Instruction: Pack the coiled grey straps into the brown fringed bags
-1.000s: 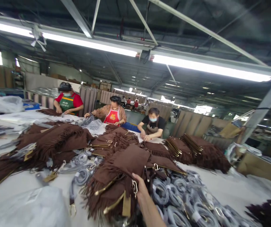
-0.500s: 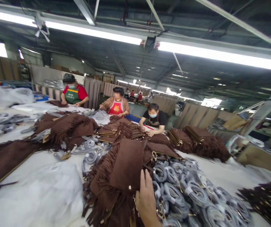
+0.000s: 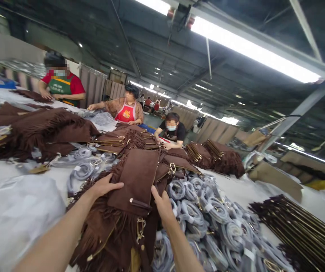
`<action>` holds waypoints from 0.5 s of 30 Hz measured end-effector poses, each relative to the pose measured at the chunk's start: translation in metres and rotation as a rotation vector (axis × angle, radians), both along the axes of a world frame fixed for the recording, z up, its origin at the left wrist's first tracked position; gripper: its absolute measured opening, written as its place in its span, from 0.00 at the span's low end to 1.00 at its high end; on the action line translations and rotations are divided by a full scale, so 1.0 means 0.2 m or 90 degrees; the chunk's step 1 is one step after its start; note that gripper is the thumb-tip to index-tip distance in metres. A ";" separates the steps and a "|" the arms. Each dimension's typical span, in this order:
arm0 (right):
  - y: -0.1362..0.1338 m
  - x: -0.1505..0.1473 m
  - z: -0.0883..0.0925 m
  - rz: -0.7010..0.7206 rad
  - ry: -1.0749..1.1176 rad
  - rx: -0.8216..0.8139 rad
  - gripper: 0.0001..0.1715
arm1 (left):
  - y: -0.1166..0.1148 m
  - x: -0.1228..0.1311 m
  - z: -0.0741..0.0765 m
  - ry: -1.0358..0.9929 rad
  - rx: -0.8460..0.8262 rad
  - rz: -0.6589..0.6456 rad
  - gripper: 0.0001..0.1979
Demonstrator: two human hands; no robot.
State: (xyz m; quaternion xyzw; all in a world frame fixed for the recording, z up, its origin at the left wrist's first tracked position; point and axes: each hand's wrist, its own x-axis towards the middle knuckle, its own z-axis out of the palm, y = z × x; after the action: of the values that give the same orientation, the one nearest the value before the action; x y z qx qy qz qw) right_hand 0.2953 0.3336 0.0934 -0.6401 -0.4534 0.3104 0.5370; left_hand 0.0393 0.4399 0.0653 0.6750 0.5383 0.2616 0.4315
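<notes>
A brown fringed bag (image 3: 135, 175) lies on a heap of similar bags in front of me, flat panel up. My left hand (image 3: 105, 187) is at its left side, thumb over the panel and the other fingers partly lost among the fringe. At the right edge is my right hand (image 3: 162, 206), thumb against the border, fingers beside or under it. Both hands grip the bag by its sides. Below it, a gold clasp (image 3: 140, 228) hangs over the lower brown bags. Coiled grey straps (image 3: 219, 213) in clear wrapping are piled beside my right hand.
White plastic sheeting (image 3: 17, 211) covers the table at left. More brown bags (image 3: 51, 126) are heaped behind it. Brown pieces with gold edges (image 3: 304, 226) lie in a row at right. Three co-workers stand across the table, one in a red apron (image 3: 127, 113).
My left hand has come into view at the bag's left side. My right hand stays by the right edge, its thumb now showing apart from the fingers. The view has tilted and shifted right.
</notes>
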 end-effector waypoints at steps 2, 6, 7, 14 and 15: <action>-0.02 -0.04 -0.06 0.014 0.017 0.002 0.24 | -0.02 -0.02 0.00 -0.034 -0.024 -0.022 0.44; -0.18 -0.15 -0.09 0.021 0.022 0.013 0.22 | -0.12 -0.04 0.06 -0.099 -0.084 -0.102 0.38; -0.23 -0.17 -0.09 0.014 0.008 0.019 0.22 | -0.15 -0.04 0.07 -0.112 -0.103 -0.126 0.36; -0.63 -0.28 -0.24 -0.019 -0.094 0.046 0.23 | -0.40 0.00 0.07 -0.133 -0.163 -0.236 0.30; -0.71 -0.29 -0.28 0.000 -0.081 0.021 0.22 | -0.44 0.00 0.07 -0.130 -0.171 -0.255 0.29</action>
State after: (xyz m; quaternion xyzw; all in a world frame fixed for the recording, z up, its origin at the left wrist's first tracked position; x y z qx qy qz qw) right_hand 0.2369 0.1924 0.0365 -0.6497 -0.4918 0.2611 0.5175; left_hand 0.0395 0.3517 0.0796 0.6747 0.3774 0.1640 0.6128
